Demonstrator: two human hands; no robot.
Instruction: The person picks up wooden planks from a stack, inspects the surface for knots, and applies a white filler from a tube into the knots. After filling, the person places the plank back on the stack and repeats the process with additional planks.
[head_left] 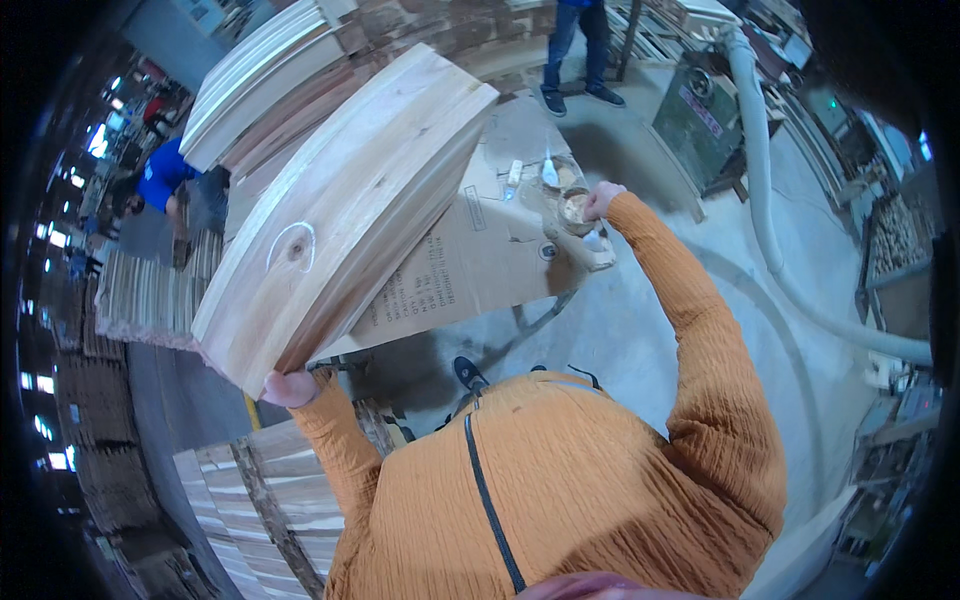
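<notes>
A wide, pale wooden panel [360,190] lies tilted across a cardboard-covered work surface, its near corner in the grip of my left hand [290,388]. On its face a dark knot [296,246] has a white curved mark drawn around it. My right hand [603,200] is closed at the far right end of the cardboard [440,260], by a round container of tan, crumbly material [575,208]. What its fingers hold, if anything, I cannot make out. A small bottle with a pale body [550,174] stands just beyond that container.
Stacked boards [270,90] rise behind the panel, and more slats [250,500] lie at lower left. A person in blue [165,178] bends over a stack at left; another person's legs [576,55] stand at the back. A green machine [700,120] and thick hose [760,190] occupy the right.
</notes>
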